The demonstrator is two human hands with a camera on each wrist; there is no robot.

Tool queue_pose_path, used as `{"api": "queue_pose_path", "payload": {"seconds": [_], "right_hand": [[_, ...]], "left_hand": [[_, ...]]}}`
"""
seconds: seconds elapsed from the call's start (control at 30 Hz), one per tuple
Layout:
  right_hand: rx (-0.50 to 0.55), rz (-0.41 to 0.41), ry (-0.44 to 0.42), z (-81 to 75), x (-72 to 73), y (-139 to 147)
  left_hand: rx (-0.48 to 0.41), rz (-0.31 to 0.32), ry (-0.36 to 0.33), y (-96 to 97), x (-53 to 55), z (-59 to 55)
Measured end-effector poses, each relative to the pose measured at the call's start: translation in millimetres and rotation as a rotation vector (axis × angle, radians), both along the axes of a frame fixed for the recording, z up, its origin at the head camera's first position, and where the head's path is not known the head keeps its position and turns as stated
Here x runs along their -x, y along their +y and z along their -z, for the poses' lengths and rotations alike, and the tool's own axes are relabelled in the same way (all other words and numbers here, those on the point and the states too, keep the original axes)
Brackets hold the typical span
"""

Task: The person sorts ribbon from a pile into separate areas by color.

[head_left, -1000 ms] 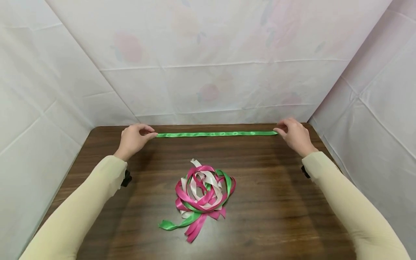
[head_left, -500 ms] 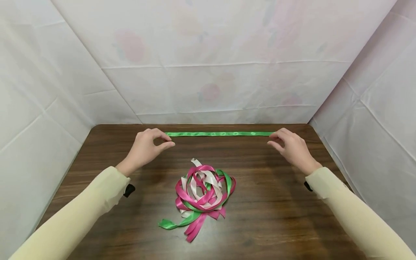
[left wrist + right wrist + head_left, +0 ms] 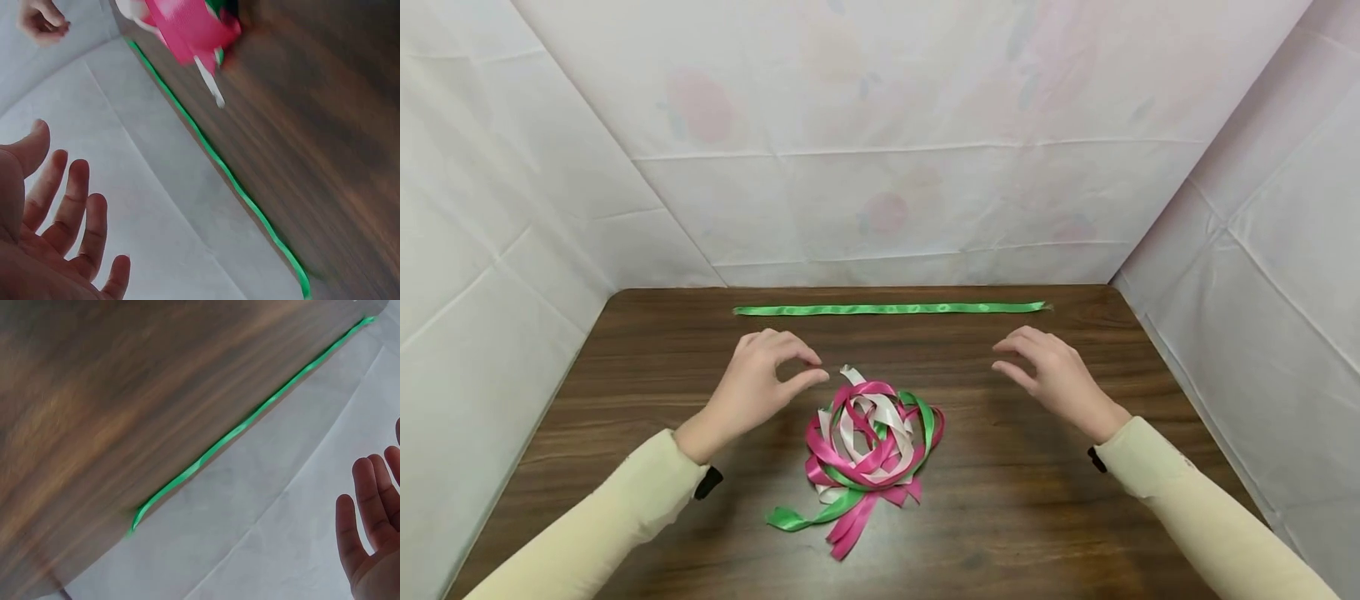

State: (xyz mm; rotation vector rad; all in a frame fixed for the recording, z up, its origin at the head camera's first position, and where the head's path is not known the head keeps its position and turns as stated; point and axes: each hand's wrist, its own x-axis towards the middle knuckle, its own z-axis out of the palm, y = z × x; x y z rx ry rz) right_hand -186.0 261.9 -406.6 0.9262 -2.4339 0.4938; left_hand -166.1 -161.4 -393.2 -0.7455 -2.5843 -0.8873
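A green satin ribbon (image 3: 887, 309) lies stretched out straight along the far edge of the table, with neither hand on it. Nearer the middle sits a loose tangle of pink, white and green ribbons (image 3: 880, 467), several tails sticking out of it. My left hand (image 3: 760, 379) hovers just left of the tangle, thumb and fingers apart and holding nothing. Over on the right, my right hand (image 3: 1052, 375) is also in the air with relaxed fingers and nothing in them. Both wrist views show bare palms, the left hand (image 3: 62, 219) and the right hand (image 3: 375, 519), with the green ribbon beyond.
The dark wood-grain table (image 3: 1037, 500) has rounded far corners. A pale cloth with faint fruit prints (image 3: 880, 167) hangs right behind it, and more white cloth (image 3: 1285, 250) encloses the left and right sides.
Both hands have let go of the green ribbon's ends and come back toward the person and inward. The ribbon stays by the far edge; the tangle has not moved.
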Motion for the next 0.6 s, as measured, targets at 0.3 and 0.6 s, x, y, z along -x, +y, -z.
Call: {"api": "queue_pose_path", "payload": {"seconds": [0.3,0.6], "right_hand": [[-0.007,-0.057,-0.017,2.3,-14.2,-11.4],[-0.019,-0.117,-0.03,9.3,-25.1,-27.2]], "left_hand": [[0.052,0.05,0.043,21.4,-25.7,8.3],[0.106,0.086,0.044,37.9,-43.5,20.7]]}}
